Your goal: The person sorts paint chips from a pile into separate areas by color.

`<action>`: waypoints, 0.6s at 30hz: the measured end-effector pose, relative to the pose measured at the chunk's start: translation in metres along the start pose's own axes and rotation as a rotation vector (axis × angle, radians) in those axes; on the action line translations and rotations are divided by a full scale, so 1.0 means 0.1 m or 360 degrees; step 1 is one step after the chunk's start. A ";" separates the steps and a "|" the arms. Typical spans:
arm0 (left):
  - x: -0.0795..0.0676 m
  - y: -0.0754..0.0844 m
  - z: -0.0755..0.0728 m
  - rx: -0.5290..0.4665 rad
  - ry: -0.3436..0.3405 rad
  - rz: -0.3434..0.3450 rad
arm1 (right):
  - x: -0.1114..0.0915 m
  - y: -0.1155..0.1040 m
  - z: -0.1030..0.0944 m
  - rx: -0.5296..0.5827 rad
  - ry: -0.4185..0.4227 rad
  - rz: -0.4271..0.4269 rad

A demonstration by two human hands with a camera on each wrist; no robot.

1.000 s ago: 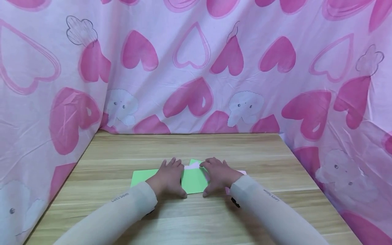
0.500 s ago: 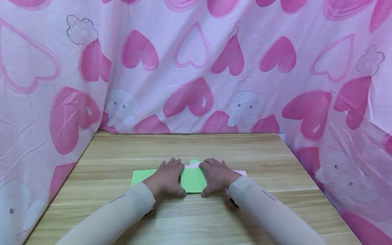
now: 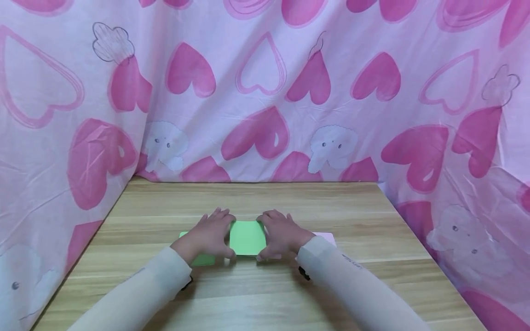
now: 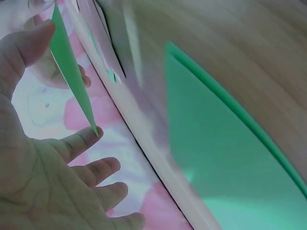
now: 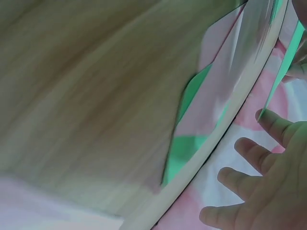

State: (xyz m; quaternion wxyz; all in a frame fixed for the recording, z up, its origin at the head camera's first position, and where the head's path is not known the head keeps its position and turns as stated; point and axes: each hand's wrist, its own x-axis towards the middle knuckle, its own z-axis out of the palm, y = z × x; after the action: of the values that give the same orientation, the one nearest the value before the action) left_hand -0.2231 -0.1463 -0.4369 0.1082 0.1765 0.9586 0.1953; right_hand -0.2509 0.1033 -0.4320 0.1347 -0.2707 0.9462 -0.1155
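A bright green card (image 3: 247,237) is held up between the two hands, its face towards the head camera. My left hand (image 3: 207,236) grips it by its left end, thumb on one long edge and index fingertip on the other; the remaining fingers spread out, as the left wrist view shows. My right hand (image 3: 285,234) holds the right end in the same way. Beneath the left hand lies a stack of green cards (image 4: 230,139). Under the right hand is a loose pile of pink cards (image 5: 204,103) with green ones (image 5: 184,153) among them, partly hidden by the hand in the head view.
The work surface is a wood-grain table (image 3: 256,294). A pink and white curtain (image 3: 256,92) with hearts encloses it at the back and both sides. The stack and the pile lie left and right of the middle.
Both hands have moved left and lifted the green card off the pile at right. More of the green stack at left now shows, and the card hangs between stack and pile.
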 end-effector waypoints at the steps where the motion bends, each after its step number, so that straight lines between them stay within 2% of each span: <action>1: -0.03 -0.03 -0.01 -0.0003 0.0005 -0.0005 | 0.02 -0.03 0.01 -0.0006 0.0005 -0.0007; 13: -0.29 -0.32 -0.07 -0.0065 0.0059 -0.0076 | 0.24 -0.32 0.15 -0.0077 0.0025 -0.0067; 18: -0.39 -0.49 -0.11 -0.0126 0.0038 -0.0134 | 0.33 -0.51 0.15 -0.0071 0.0000 -0.0076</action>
State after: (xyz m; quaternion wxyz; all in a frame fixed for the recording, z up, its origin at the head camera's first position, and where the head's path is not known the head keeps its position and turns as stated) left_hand -0.2047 -0.2074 -0.4420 0.1118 0.1292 0.9579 0.2306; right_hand -0.2487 0.0407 -0.4377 0.1258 -0.2962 0.9418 -0.0975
